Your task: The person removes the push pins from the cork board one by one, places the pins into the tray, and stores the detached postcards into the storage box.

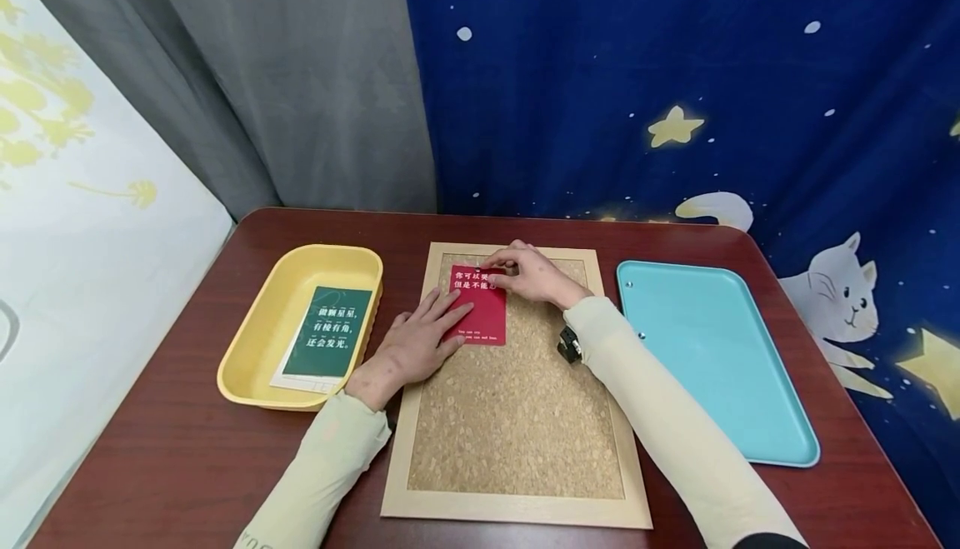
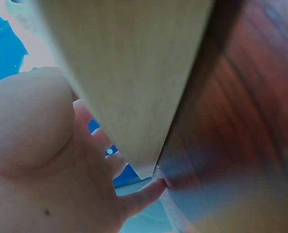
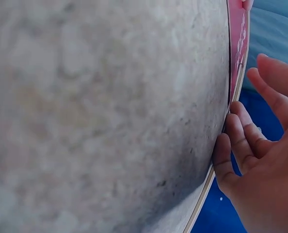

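A red card (image 1: pixel 480 316) with white lettering lies against the upper left of a framed cork board (image 1: pixel 517 424). At its top edge sits a small pin (image 1: pixel 477 268); in the right wrist view the pin (image 3: pixel 240 63) stands up from the card. My left hand (image 1: pixel 420 341) rests with spread fingers on the card's left side and the wooden frame. Beside the pin is my right hand (image 1: pixel 531 274), its thumb and index finger apart with a gap between them and the pin. Its other fingers (image 3: pixel 224 158) touch the board.
A yellow tray (image 1: pixel 258 328) on the left holds a green card (image 1: pixel 328 332) over a paler one. On the right lies a blue tray (image 1: pixel 720 366) with a few small pins near its left edge. Curtains hang behind the table (image 1: pixel 172 466).
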`<action>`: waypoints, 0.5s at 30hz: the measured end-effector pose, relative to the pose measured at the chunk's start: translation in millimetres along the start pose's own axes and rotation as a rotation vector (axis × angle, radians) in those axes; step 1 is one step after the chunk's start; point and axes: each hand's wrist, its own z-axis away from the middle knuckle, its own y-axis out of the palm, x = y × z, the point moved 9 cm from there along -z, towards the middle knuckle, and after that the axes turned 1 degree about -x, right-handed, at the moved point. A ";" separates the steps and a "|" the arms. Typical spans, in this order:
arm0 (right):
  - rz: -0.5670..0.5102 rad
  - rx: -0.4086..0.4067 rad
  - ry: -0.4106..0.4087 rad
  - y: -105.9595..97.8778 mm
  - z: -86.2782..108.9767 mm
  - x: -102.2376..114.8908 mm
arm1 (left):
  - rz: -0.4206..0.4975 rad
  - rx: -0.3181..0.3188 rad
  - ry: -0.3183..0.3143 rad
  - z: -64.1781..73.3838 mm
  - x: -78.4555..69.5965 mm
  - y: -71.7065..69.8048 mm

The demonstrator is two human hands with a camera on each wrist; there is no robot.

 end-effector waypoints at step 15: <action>0.020 -0.001 0.041 6.5 -8.4 -1.3 | -0.002 -0.007 0.008 -0.5 1.7 2.0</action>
